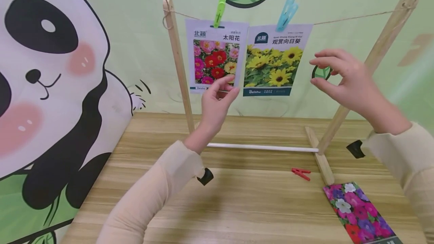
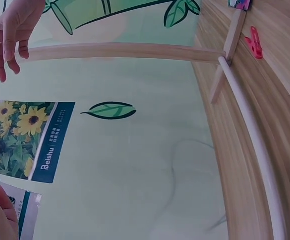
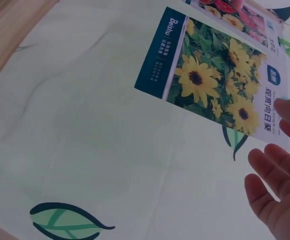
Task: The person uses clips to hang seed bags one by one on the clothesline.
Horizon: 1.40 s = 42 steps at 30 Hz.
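Two seed packets hang side by side from a twine line (image 1: 352, 17). The left one, a packet with pink and red flowers (image 1: 211, 61), is under a green clothespin (image 1: 219, 11). A blue clothespin (image 1: 286, 13) holds the sunflower packet (image 1: 272, 67). My left hand (image 1: 217, 102) is at the lower right corner of the pink-and-red packet, fingers loosely bent and overlapping it. To the right of the sunflower packet, my right hand (image 1: 350, 78) is raised in the air, thumb and fingers apart with nothing between them.
The line runs between two wooden posts (image 1: 178, 55), joined low down by a white rod (image 1: 264, 147). On the wooden table (image 1: 244, 206) lie a red clothespin (image 1: 300, 173) and a petunia packet (image 1: 361, 214) near the right foot. A panda-print backdrop (image 1: 135, 48) stands behind.
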Each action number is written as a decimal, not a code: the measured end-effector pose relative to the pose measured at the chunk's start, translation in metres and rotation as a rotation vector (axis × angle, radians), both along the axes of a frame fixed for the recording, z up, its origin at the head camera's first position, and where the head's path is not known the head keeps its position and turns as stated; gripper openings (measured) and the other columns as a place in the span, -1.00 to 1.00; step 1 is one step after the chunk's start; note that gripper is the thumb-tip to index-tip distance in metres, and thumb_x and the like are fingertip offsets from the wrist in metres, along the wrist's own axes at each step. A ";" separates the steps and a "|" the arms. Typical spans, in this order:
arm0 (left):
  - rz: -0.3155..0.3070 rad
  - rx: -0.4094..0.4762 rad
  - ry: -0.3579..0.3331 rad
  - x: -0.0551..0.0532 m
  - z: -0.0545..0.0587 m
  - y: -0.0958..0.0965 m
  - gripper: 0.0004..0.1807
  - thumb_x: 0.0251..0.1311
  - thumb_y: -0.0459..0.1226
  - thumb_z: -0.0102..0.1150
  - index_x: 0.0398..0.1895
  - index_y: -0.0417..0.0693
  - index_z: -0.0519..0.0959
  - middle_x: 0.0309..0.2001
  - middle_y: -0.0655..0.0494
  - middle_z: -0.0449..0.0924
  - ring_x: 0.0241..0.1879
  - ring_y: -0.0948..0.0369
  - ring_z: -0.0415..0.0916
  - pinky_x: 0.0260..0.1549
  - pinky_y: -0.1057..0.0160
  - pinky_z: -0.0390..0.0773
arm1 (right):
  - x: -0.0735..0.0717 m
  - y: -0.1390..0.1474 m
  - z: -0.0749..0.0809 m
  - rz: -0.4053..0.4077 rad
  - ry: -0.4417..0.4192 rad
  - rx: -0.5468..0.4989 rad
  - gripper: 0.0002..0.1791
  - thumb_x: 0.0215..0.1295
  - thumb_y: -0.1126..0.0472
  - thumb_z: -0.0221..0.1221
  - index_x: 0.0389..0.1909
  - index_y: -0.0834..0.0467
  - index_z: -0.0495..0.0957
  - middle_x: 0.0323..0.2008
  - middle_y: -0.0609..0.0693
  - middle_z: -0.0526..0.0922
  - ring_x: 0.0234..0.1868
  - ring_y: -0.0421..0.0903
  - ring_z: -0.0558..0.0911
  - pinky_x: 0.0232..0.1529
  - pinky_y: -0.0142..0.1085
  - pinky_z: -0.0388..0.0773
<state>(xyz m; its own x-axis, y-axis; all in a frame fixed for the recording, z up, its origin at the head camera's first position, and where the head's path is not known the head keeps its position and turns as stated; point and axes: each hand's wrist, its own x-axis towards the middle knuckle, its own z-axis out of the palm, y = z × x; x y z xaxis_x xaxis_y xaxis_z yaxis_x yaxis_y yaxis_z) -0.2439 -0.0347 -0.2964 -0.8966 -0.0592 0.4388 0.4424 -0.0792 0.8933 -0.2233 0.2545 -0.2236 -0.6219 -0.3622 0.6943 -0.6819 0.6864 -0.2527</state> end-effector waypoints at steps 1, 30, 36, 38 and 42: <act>0.000 -0.001 -0.001 0.000 -0.001 -0.001 -0.66 0.40 -0.50 0.27 0.19 -0.47 0.60 -0.28 0.20 0.56 -0.29 0.34 0.45 -0.21 0.45 0.48 | 0.000 0.001 -0.001 -0.001 -0.006 0.000 -0.54 0.11 0.66 0.40 0.08 0.47 0.66 0.18 0.38 0.62 -0.03 -0.71 0.34 -0.09 -0.64 0.28; 0.004 -0.075 -0.068 0.005 -0.036 -0.012 -0.65 0.44 -0.46 0.25 0.22 -0.45 0.59 -0.24 0.12 0.57 -0.27 0.30 0.43 -0.22 0.43 0.46 | 0.007 0.024 -0.044 -0.016 -0.138 0.043 -0.49 0.16 0.64 0.37 0.17 0.45 0.60 0.16 0.40 0.61 -0.01 -0.73 0.32 -0.08 -0.68 0.30; 0.004 -0.066 -0.111 0.006 -0.042 -0.013 -0.64 0.43 -0.47 0.25 0.24 -0.43 0.59 -0.24 0.12 0.56 -0.26 0.28 0.43 -0.21 0.43 0.47 | 0.006 0.030 -0.052 -0.018 -0.168 0.059 -0.48 0.16 0.63 0.37 0.18 0.44 0.59 0.13 0.40 0.63 -0.03 -0.73 0.32 -0.09 -0.68 0.31; 0.010 -0.068 -0.120 0.006 -0.044 -0.013 -0.64 0.43 -0.47 0.26 0.23 -0.43 0.59 -0.24 0.11 0.57 -0.27 0.28 0.43 -0.21 0.43 0.47 | 0.005 0.032 -0.055 -0.021 -0.181 0.063 -0.48 0.16 0.63 0.37 0.18 0.43 0.59 0.13 0.40 0.64 -0.04 -0.73 0.32 -0.10 -0.67 0.32; 0.024 -0.078 -0.121 0.005 -0.048 -0.014 -0.65 0.42 -0.47 0.27 0.22 -0.43 0.59 -0.24 0.07 0.59 -0.27 0.28 0.44 -0.22 0.42 0.47 | 0.004 0.035 -0.061 -0.025 -0.203 0.077 -0.48 0.17 0.62 0.38 0.19 0.42 0.59 0.13 0.39 0.65 -0.04 -0.72 0.31 -0.11 -0.66 0.33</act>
